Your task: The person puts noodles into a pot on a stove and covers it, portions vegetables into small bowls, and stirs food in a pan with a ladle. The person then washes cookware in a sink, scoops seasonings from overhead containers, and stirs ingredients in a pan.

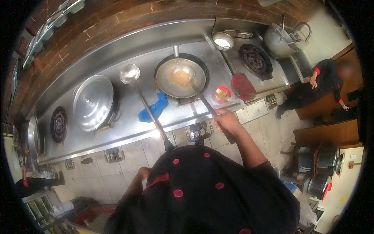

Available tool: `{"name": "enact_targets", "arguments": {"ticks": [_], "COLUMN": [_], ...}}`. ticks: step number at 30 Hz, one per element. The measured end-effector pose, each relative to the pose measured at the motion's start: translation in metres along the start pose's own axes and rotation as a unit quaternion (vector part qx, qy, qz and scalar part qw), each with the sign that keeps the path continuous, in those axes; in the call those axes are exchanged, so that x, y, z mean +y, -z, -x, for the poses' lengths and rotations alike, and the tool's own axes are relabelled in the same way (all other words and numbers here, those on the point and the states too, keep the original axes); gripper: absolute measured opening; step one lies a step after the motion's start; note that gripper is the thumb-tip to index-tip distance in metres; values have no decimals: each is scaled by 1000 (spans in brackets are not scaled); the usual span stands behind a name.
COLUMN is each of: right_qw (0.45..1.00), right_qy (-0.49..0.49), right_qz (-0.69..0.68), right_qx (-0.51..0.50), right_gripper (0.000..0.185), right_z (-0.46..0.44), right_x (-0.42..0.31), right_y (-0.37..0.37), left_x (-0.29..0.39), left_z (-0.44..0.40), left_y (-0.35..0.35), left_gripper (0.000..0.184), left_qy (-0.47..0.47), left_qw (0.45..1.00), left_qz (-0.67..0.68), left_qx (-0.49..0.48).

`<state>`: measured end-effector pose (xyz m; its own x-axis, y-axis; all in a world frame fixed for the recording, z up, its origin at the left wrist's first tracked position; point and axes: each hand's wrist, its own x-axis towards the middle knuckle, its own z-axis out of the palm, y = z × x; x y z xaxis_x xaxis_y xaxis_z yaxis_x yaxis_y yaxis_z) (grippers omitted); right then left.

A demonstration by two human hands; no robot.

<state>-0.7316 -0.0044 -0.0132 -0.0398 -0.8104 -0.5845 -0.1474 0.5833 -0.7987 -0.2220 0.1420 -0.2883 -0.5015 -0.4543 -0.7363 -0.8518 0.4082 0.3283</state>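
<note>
My right hand (229,121) is closed round the dark handle of a ladle (200,94). The ladle's round bowl is inside a wide pan (162,80) on the burner, over a light brown liquid or sauce. My left hand (144,172) hangs low beside the black jacket, away from the stove; its fingers are too hidden to read. Left of the pan, a second long-handled ladle (129,73) lies across the steel top, its handle reaching the front edge. A blue cloth (156,108) is beside that handle. A red bowl (223,94) with pale contents sits right of the pan.
A large lidded pot (93,103) and a bare burner (59,125) are at left. At right are a steel bowl (223,41), a red strainer-like item (244,86), another burner (255,61) and a big pot (278,41). One person (329,78) is at right, another (39,183) at far left.
</note>
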Motion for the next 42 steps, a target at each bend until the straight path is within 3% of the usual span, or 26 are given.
{"name": "enact_targets", "arguments": {"ticks": [3,6,12,17,19,21,22,23,28,30,33,36,38,42], "right_qw": [989,982,981,983,985,987,988,989,988,986,981,934,913,864], "right_qy": [-58,-66,-65,-55,-56,-56,-54,-52,-40,-32,-23,169,117,118], "right_qz": [-132,-166,-183,-162,-135,-101,-85,-70,-35,-35,49,184,299,408], "right_qx": [-25,-55,4,61,86,111,115,120,145,157,185,254,251,269], "right_gripper": [44,46,45,46,45,44,45,46,45,45,45,46,47,49], "right_z": [24,38,93,117,125,132,134,135,138,140,142,134,140,142], "right_x": [-18,-11,-13,7,15,22,27,35,63,76,92,128,125,133], "right_y": [1,14,41,76,88,99,106,113,135,141,149,154,158,158], "left_x": [0,-1,-7,6,1,-32,-39,-39,32,49,54,74,88,46], "left_z": [3,0,-24,-38,-54,-94,-103,-105,-79,-78,-82,-76,-77,-104], "left_y": [-4,3,13,38,28,-17,-24,-22,48,58,53,52,55,0], "left_gripper": [39,33,25,32,35,37,33,32,25,24,28,27,27,26], "left_qy": [-28,-48,-48,13,-41,-146,-164,-180,-84,-101,-180,-97,-45,-162], "left_qw": [998,998,997,971,982,984,968,967,993,994,980,989,981,970], "left_qz": [43,-1,-22,238,177,0,185,174,80,-33,-41,108,190,182], "left_qx": [36,48,59,26,54,98,40,38,5,9,67,21,-1,-11]}}
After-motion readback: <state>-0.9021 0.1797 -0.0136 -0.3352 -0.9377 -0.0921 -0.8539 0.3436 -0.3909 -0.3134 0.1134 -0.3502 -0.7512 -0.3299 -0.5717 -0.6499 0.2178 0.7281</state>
